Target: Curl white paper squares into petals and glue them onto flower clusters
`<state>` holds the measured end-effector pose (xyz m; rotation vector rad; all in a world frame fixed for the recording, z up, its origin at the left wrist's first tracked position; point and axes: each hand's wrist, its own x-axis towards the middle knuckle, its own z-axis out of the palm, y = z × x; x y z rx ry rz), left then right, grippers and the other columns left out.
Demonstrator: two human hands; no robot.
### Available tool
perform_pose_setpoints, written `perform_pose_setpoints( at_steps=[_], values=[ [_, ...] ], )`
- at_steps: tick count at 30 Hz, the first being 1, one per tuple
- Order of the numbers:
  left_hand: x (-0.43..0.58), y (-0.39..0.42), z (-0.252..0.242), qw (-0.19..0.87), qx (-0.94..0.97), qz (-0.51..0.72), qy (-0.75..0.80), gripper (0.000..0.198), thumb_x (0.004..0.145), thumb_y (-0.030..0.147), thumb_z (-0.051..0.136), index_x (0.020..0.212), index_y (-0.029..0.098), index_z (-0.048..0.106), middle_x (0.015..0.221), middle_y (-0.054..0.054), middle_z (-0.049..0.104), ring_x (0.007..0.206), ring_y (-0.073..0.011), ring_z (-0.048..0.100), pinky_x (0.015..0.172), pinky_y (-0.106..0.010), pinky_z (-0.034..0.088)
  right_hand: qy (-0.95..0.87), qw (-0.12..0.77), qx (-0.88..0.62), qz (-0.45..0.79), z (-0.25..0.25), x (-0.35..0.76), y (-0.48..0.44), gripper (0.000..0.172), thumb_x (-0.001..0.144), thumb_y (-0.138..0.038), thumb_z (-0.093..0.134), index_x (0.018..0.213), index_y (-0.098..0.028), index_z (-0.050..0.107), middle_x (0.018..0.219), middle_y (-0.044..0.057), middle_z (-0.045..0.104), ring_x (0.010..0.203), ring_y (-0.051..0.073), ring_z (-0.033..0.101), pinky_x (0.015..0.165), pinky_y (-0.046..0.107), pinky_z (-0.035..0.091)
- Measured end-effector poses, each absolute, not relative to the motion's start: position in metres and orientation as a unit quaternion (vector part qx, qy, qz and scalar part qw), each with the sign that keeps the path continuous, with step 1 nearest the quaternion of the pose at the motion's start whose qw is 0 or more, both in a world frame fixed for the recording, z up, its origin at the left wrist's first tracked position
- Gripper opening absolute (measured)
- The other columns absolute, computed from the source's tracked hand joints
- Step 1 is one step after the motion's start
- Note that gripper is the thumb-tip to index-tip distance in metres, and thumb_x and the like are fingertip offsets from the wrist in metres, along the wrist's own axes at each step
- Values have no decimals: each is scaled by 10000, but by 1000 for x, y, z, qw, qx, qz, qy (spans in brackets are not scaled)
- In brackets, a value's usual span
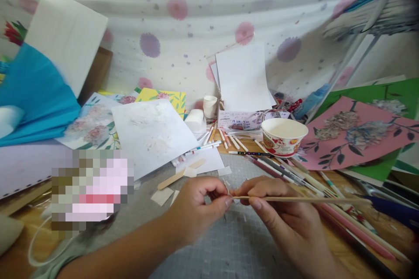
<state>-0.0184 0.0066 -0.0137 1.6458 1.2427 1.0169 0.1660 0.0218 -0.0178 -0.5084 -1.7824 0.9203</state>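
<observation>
Thin stick [310, 199] in right hand [281, 213] — bowl [282, 144] beyond

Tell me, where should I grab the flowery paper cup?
Pinch the paper cup by its rim, coming from above: it stands upright with its mouth open, and pens crowd its near side, so a top grip probably meets nothing.
</observation>
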Motion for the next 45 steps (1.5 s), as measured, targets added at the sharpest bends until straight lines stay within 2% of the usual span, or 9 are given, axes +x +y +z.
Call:
perform_pose_setpoints(
  at_steps=[4,8,10,13,18,26,32,39,45],
  values=[
    [-18,7,-12,414,654,402,488,163,743,256,569,610,161,581,582,12,564,588,-123,481,587,-240,373,-736,521,-237,362,-21,168,25,164,903,-103,539,927,-247,615,914,16,668,848,153,638,745,259,519],
    [-19,7,-12,424,661,399,474,131,719,232,561,616,157,594,593,3,567,598,-130,485,595,-250,371,-688,546,-290,380,-24,174,35,58,916,-215,563,892,-225,615,905,42,675,784,167,643,655,272,547],
    [-19,8,-12,437,659,396,466,130,713,231,563,609,157,590,586,4,561,590,-128,479,593,-250,371,-676,540,-331,376,-25,179,43,97,916,-287,562,872,-212,605,888,51,674,792,177,647,642,279,559],
    [-20,9,-13,449,652,391,470,131,709,224,559,599,157,579,575,11,552,578,-120,469,581,-241,366,-679,501,-382,378,-27,183,55,174,915,-340,537,850,-188,593,836,59,673,748,179,656,622,288,564],
    [-20,13,-16,460,621,372,514,135,720,246,555,618,157,560,576,16,542,561,-115,453,549,-235,343,-731,397,-395,390,-34,181,66,126,808,-220,641,690,-174,636,615,11,628,553,165,590,495,259,472],
    [-18,15,-24,477,605,361,525,181,754,314,559,660,159,557,576,23,534,539,-117,455,532,-232,335,-704,463,-320,433,-26,177,50,169,893,-361,565,828,-207,585,866,52,684,825,207,637,691,312,503],
    [-19,14,-22,461,614,368,524,210,778,334,562,659,161,549,581,25,530,551,-117,455,533,-227,330,-660,473,-282,511,-23,168,41,108,877,-301,620,833,-203,609,825,36,689,753,171,637,658,273,507],
    [-19,15,-21,442,635,360,521,246,792,353,560,647,154,549,582,31,512,551,-108,417,522,-220,300,-678,454,-229,531,-22,166,36,47,898,-238,597,860,-220,618,899,18,698,874,167,651,791,280,506],
    [-20,14,-26,463,626,360,513,222,807,342,553,684,158,560,589,28,521,558,-115,446,539,-226,323,-675,482,-251,500,-22,162,36,61,883,-258,614,841,-216,628,841,21,691,764,163,645,683,264,518]
  ],
)
